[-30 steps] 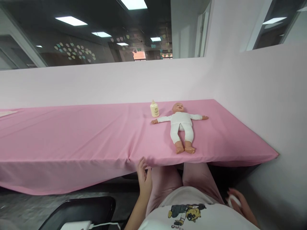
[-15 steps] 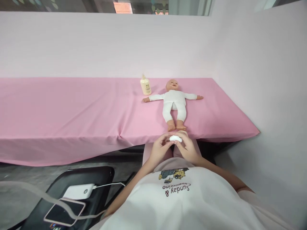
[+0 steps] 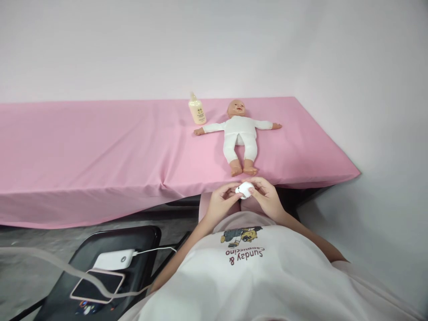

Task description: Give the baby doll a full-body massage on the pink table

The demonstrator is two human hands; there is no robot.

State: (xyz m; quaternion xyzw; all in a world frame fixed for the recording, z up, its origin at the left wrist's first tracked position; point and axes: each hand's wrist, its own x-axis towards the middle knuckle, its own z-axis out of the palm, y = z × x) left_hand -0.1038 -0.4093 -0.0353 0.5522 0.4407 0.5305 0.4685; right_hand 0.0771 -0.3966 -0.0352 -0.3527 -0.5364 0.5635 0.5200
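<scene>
A small rounded white object [image 3: 245, 190] is held between my two hands, above my lap at the table's front edge; its kind I cannot make out. My left hand [image 3: 221, 203] grips its left side with thumb and fingers. On the other side, my right hand [image 3: 267, 199] has its thumb against the object and its fingers curled behind. Just beyond my hands, a baby doll [image 3: 240, 138] in a white suit lies on its back, arms spread and feet toward me. Beside its head stands a pale yellow pump bottle [image 3: 197, 110].
A pink cloth [image 3: 100, 147] covers the long table, which meets the white wall [image 3: 150, 53]. At my left, a black chair [image 3: 140, 236] bears a white power bank [image 3: 114, 260] and a phone [image 3: 97, 286]. Cables run across there toward me.
Between my hands the white object has turned, now showing a rounder face and a small dark mark. The view has tilted downward, so the window at the top is gone.
</scene>
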